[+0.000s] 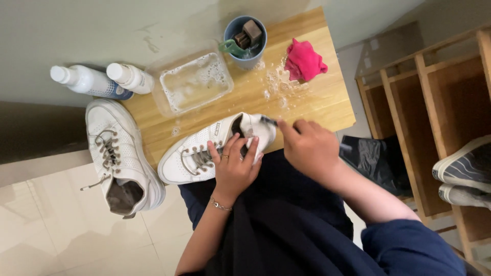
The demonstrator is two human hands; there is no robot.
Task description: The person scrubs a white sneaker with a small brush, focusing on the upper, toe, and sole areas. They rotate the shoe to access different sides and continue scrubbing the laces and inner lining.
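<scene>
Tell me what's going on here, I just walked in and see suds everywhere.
A person is scrubbing a white sneaker at a small wooden table. The left hand steadies it while the right hand works a small brush at its heel. A second sneaker sits alongside, near a tub of soapy water.

Left hand (232, 166): palm down, fingers spread and curled in a grip, bare forearm running up from lower frame, wrist straight. Right hand (309, 148): closed in a fist-like pinch, knuckles up, forearm coming in from lower right, sleeve at the elbow. Hands sit close together, not touching.
</scene>
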